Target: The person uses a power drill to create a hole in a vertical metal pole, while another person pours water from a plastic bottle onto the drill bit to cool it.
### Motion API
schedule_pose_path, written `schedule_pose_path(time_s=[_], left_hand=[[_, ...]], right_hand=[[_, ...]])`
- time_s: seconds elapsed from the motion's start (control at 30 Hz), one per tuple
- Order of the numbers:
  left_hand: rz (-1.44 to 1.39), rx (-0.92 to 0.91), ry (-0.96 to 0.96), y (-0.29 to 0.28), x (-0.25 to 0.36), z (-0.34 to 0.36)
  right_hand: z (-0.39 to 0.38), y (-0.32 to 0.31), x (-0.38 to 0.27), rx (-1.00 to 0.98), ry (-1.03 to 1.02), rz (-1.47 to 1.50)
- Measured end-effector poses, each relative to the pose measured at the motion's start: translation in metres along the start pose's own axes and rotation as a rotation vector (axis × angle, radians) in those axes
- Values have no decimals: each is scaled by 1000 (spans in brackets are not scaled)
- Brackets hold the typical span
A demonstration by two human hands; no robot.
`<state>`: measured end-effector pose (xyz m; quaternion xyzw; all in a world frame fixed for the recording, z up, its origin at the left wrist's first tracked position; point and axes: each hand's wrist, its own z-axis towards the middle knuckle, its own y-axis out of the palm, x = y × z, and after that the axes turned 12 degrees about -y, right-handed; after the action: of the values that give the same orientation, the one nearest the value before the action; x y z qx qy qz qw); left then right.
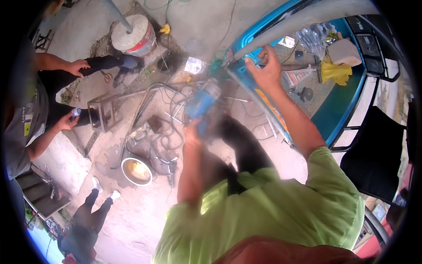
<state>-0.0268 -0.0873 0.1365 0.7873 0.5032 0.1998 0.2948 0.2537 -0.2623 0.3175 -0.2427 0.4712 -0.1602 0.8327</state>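
My left hand [191,132] is closed round a blue power tool [200,102] with a metal head, both blurred by motion above the cluttered floor. My right hand [266,70] reaches up to a blue vehicle body, its fingers curled on the blue rim [244,46] just under a grey pipe [285,24] that crosses it. A long grey rail with an orange strip [272,112] runs beneath my right forearm. Inside the body lie a yellow glove [336,70], a pale block [345,53] and plastic wrapping [310,39].
A co-worker [24,132] at the left holds a small bottle; another person [83,229] is at lower left. Around are a bucket with a pole [127,37], a metal frame [99,112], cables, tools and a bowl [136,171]. A black seat [369,154] is at right.
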Motion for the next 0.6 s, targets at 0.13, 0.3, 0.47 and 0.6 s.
schedule_pose_path(time_s=[0.13, 0.3, 0.47, 0.6], left_hand=[[-34, -19, -42, 84, 18, -40], [-109, 123, -114, 84, 12, -43], [-106, 74, -152, 52, 7, -26], [-50, 82, -139, 43, 5, -23]], right_hand=[[-91, 28, 11, -54, 500, 339], [-166, 58, -28, -693, 1004, 618], [-192, 73, -22, -476, 1132, 719], [-192, 81, -20, -472, 958, 657]])
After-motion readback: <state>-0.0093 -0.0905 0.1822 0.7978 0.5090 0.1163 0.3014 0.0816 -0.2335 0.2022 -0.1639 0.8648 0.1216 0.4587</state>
